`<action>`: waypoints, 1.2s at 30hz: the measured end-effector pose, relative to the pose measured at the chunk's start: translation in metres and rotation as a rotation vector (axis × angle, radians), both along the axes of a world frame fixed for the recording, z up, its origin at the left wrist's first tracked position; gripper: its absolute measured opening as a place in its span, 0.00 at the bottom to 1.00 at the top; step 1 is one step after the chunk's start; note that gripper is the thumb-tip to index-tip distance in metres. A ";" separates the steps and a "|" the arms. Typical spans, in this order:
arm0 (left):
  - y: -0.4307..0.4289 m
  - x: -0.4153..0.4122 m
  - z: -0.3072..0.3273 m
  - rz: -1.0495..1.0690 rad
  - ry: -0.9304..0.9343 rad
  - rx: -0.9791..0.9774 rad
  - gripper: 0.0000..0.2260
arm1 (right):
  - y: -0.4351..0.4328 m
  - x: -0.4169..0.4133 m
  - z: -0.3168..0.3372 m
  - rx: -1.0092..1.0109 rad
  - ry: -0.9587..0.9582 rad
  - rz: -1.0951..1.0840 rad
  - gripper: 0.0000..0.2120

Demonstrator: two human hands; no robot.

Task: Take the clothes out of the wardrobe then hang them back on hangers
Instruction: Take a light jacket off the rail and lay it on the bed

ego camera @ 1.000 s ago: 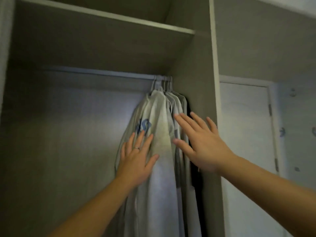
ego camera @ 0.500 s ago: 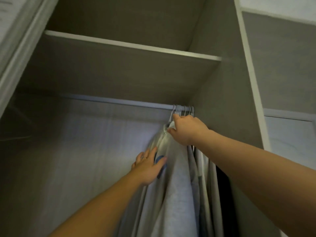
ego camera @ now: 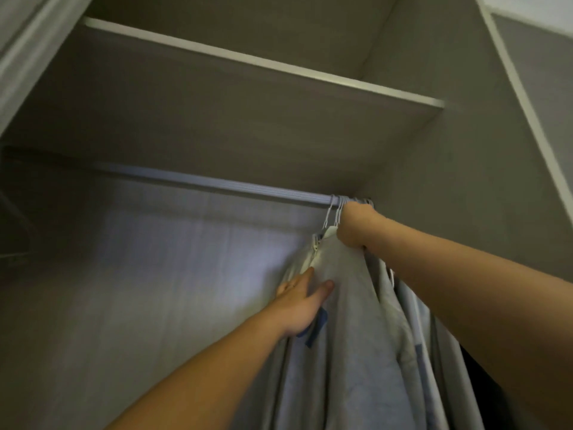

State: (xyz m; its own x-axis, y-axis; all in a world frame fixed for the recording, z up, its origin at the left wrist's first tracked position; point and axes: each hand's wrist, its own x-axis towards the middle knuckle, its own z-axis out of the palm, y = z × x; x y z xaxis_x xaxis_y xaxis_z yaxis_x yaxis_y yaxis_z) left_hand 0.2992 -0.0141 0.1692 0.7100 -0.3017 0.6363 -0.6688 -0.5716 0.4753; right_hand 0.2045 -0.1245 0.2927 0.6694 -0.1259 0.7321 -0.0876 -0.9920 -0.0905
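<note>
the wardrobe (ego camera: 449,181) is seen from below, and the clothes are found inside it, bunched at the far right end of the rail (ego camera: 217,183); a cluster of white hangers (ego camera: 332,211) is hooked over that end, hard against the side wall; the grey garment (ego camera: 341,352) is hung at the front of the bunch, with a blue patch (ego camera: 317,328) shown on it just under the left wrist; more pale garments (ego camera: 403,305) are packed close behind it, and a dark garment (ego camera: 483,377) is glimpsed at the very back, by the wall.

the right hand (ego camera: 353,226) is raised right up under the rail; it is closed into a fist at the top of the grey garment, where the hanger necks rise, and the cloth is gathered out from beneath it; the fingers themselves are hidden on the far side of the hand, so exactly how much is enclosed cannot be told.

the left hand (ego camera: 299,307) is laid flat against the front of the grey garment, lower down; its fingers (ego camera: 307,274) are held straight and the thumb is spread to the right; nothing is gripped, the cloth is only pressed.

a shelf (ego camera: 248,62) is fixed above the rail; the left stretch of the rail is bare in the dim light.
</note>
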 end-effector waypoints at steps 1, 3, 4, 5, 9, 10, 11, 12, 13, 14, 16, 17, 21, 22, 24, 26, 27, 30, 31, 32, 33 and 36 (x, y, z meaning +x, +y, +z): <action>0.002 0.002 0.000 -0.021 0.001 -0.002 0.33 | 0.003 0.003 0.003 0.034 0.064 -0.013 0.16; 0.005 0.008 0.000 -0.050 -0.003 0.003 0.33 | 0.008 0.007 0.002 0.141 0.179 -0.006 0.16; 0.006 0.011 0.000 -0.055 -0.007 0.008 0.33 | 0.008 0.011 0.003 0.186 0.161 0.035 0.15; 0.008 0.016 -0.001 -0.057 -0.010 0.016 0.34 | 0.008 0.017 0.003 0.197 0.107 0.077 0.16; 0.010 0.031 -0.005 -0.066 -0.009 0.013 0.35 | 0.012 0.030 0.002 0.344 -0.044 0.104 0.18; 0.010 0.034 -0.006 -0.071 -0.007 0.008 0.36 | 0.011 0.035 0.001 0.368 -0.068 0.147 0.17; 0.010 0.036 -0.006 -0.078 -0.009 0.002 0.36 | 0.011 0.039 0.001 0.394 -0.097 0.183 0.17; 0.009 0.038 -0.006 -0.083 -0.012 -0.004 0.36 | 0.009 0.042 -0.002 0.426 -0.137 0.205 0.17; 0.009 0.039 -0.006 -0.089 -0.015 -0.009 0.37 | 0.008 0.047 -0.001 0.454 -0.166 0.218 0.17; 0.008 0.040 -0.006 -0.094 -0.017 -0.020 0.37 | 0.008 0.049 -0.002 0.472 -0.170 0.220 0.16; 0.007 0.042 -0.007 -0.103 -0.024 -0.047 0.36 | 0.008 0.051 -0.002 0.453 -0.225 0.199 0.15; 0.007 0.042 -0.007 -0.109 -0.027 -0.060 0.36 | 0.007 0.051 -0.003 0.434 -0.258 0.195 0.14; 0.009 0.041 -0.004 -0.140 -0.067 -0.101 0.36 | 0.009 0.046 -0.001 0.292 -0.370 0.179 0.12; 0.010 0.041 -0.003 -0.134 -0.090 -0.105 0.36 | 0.010 0.042 0.000 0.258 -0.395 0.176 0.12; 0.012 0.044 0.000 -0.111 -0.144 -0.120 0.36 | 0.009 0.036 0.005 0.182 -0.442 0.129 0.12; 0.012 0.045 0.005 -0.102 -0.238 -0.144 0.36 | 0.004 0.028 0.011 0.112 -0.490 0.080 0.13; 0.012 0.045 0.009 -0.101 -0.299 -0.161 0.36 | 0.000 0.023 0.012 0.084 -0.513 0.064 0.12; 0.009 0.039 0.018 -0.066 -0.434 -0.255 0.39 | -0.017 0.001 0.010 -0.038 -0.568 0.018 0.11; 0.007 0.035 0.020 -0.053 -0.450 -0.296 0.38 | -0.023 -0.009 0.006 -0.074 -0.578 -0.007 0.10; 0.005 0.030 0.022 -0.036 -0.467 -0.334 0.37 | -0.029 -0.020 0.001 -0.105 -0.585 -0.035 0.10; 0.002 0.024 0.024 -0.014 -0.485 -0.359 0.35 | -0.036 -0.033 -0.006 -0.136 -0.591 -0.064 0.10; -0.010 0.001 0.031 0.026 -0.551 -0.346 0.33 | -0.058 -0.078 -0.024 -0.231 -0.588 -0.169 0.11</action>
